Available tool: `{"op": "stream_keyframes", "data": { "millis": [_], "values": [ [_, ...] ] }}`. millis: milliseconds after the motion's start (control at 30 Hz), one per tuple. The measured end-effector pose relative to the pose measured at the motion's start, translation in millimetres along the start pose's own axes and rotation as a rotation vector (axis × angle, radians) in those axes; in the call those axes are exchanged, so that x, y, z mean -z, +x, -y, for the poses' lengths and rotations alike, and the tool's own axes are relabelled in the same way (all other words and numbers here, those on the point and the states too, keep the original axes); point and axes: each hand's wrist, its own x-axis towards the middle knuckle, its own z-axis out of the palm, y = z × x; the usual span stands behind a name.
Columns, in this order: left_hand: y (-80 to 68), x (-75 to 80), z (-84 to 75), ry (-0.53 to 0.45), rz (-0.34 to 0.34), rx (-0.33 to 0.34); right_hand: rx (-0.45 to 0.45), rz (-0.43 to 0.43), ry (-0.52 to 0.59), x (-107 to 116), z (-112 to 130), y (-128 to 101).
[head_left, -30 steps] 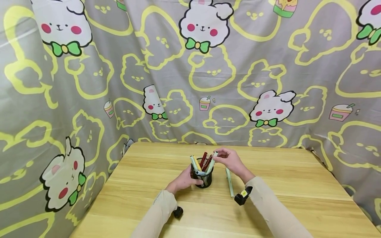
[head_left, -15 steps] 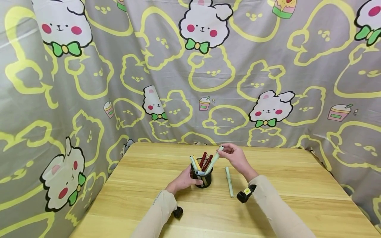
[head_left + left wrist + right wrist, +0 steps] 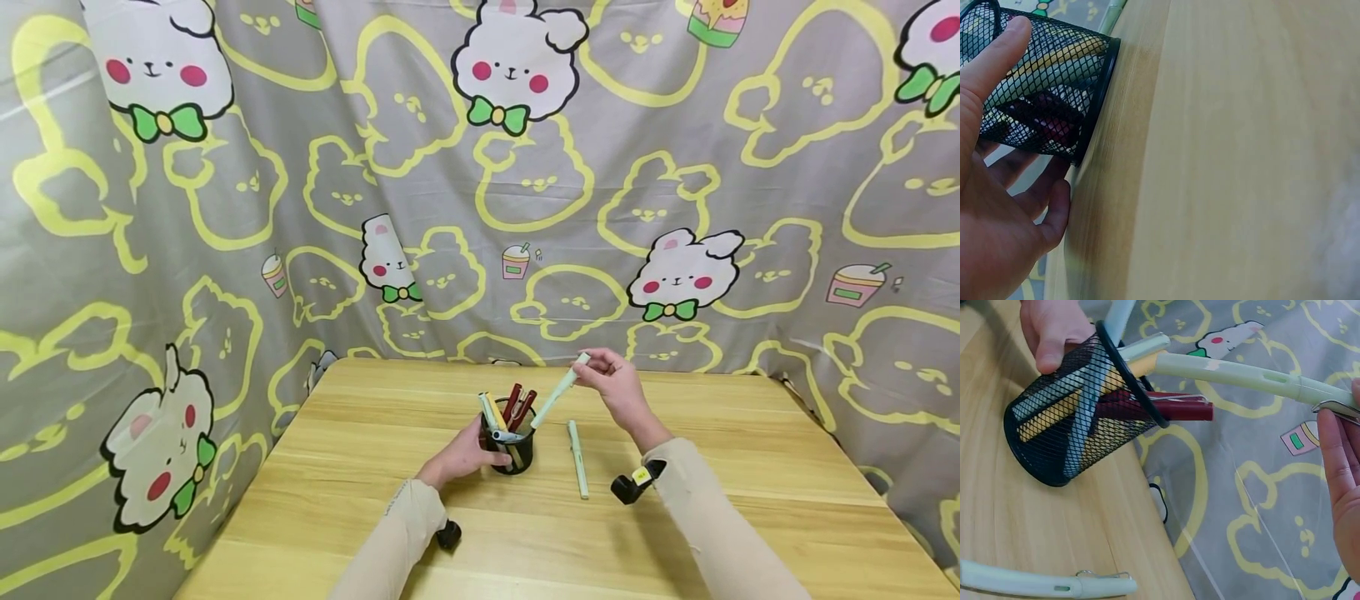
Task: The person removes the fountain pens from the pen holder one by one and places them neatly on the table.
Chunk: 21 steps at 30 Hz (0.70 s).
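Since a second ago the right hand point(image 3: 618, 392) has drawn up and to the right, pulling the pale green pen point(image 3: 558, 390) nearly out of the cup point(image 3: 514, 448); only its lower tip is over the rim. Fingers and thumb pinch the pen's upper, clipped end. Its long axis slants down-left from that hand toward the cup, so the right hand is the nearer one. The left hand point(image 3: 465, 460) wraps the cup's near side, steadying it on the worktop point(image 3: 750, 500). A second green pen point(image 3: 577, 458) lies flat just right of the cup. The right wrist view shows the mesh, the red and yellow pens inside and the held pen's clip; the left wrist view shows the left fingers curled around the cup's base, hidden from the head view.
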Motion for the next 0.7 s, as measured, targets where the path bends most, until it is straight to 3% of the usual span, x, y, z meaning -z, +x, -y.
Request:
{"op": "stream_keyframes", "data": {
  "millis": [233, 700],
  "values": [
    [9.9, -0.8, 22.2, 0.023, -0.002, 0.007, -0.004, -0.042, 0.028, 14.7, 1.7, -2.4],
    [9.9, 0.5, 21.9, 0.029, 0.013, 0.009, -0.035, -0.067, -0.096, 47.8, -7.5, -9.2]
  ]
}}
